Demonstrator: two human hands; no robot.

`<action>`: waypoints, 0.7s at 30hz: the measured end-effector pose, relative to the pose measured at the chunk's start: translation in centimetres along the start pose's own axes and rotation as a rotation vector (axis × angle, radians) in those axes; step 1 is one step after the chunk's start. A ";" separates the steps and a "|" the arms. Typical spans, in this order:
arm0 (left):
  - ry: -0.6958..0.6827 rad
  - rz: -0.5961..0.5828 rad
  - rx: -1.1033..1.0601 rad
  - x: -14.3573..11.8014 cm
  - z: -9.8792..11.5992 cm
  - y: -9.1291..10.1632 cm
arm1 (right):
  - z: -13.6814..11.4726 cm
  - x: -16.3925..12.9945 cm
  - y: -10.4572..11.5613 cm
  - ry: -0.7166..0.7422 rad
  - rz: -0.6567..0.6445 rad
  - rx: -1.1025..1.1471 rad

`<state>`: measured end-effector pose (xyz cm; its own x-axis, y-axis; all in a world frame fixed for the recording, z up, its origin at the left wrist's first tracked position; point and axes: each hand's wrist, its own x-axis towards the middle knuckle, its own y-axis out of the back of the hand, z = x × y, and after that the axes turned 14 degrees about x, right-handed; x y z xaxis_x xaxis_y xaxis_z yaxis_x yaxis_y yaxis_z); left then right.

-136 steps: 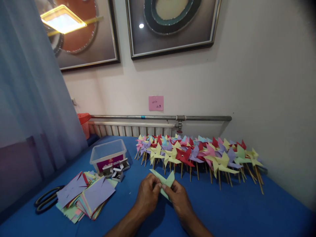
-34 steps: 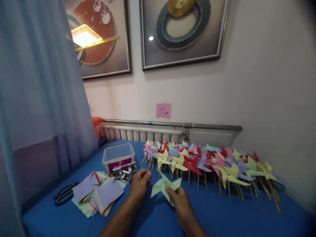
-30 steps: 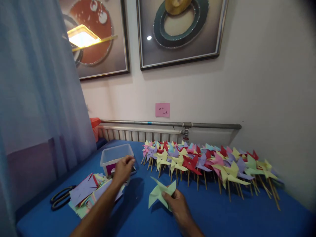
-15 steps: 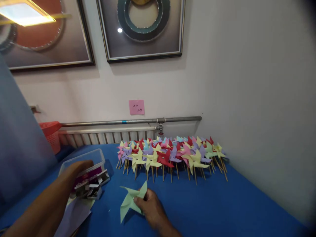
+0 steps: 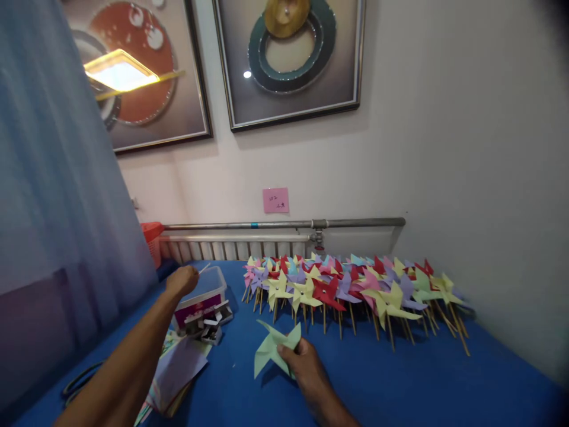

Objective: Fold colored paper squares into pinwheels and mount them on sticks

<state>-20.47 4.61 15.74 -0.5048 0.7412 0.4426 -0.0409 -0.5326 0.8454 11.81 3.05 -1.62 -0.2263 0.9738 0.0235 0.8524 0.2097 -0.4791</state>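
Smooth matt paper makes the green pinwheel [image 5: 271, 350], the sheets [image 5: 180, 365] at near left and the pinwheels [image 5: 326, 292] at far right, whose sticks [image 5: 324, 321] look wooden. The tub [image 5: 195, 310] is clear plastic, the pipe [image 5: 368, 223] dull metal, the curtain [image 5: 62, 207] cloth, the pictures [image 5: 291, 104] glossy.

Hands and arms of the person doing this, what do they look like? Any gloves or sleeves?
The left hand and right hand wear no gloves. No sleeve, watch or bracelet shows on either forearm. Rings: can't tell.
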 end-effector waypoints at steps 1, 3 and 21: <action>-0.013 -0.013 -0.019 -0.6 0.4 -0.1 | 0.0 0.1 0.0 0.000 0.017 0.020; -0.035 -0.015 -0.092 -2.7 1.5 -1.4 | -0.2 0.2 0.1 -0.006 0.051 0.039; -0.092 -0.880 -1.028 -16.2 8.9 -11.2 | -2.5 -0.6 0.3 -0.056 0.062 0.267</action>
<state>-4.12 2.20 1.79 0.0793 0.9943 -0.0714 -0.9580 0.0958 0.2702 13.34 2.75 0.44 -0.2093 0.9761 -0.0583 0.7127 0.1115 -0.6926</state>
